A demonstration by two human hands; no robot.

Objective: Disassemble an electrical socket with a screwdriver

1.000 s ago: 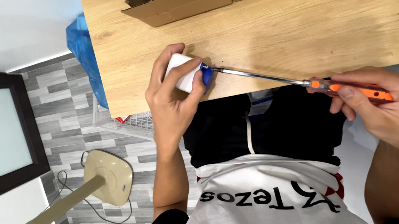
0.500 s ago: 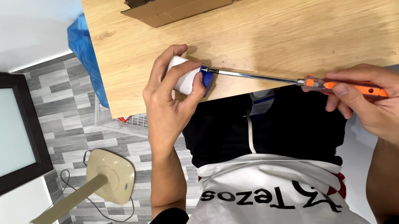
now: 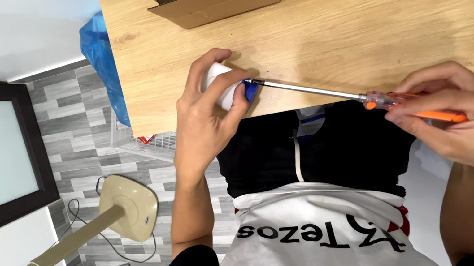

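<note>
Fingers of the left hand (image 3: pixel 207 122) are clenching a rounded white-and-blue part (image 3: pixel 229 89); right hand (image 3: pixel 456 113) fingers are pinching an orange-handled, steel-shafted screwdriver (image 3: pixel 331 94).

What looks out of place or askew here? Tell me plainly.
Little stands out. The left hand holds a small white and blue part at the very edge of the wooden table, partly overhanging it, while the right hand aims the orange-handled screwdriver at it.

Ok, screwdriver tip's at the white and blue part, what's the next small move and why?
Probably keep turning the screwdriver with the right hand. Its tip sits against the white and blue part, which the left hand grips at the table edge.
</note>
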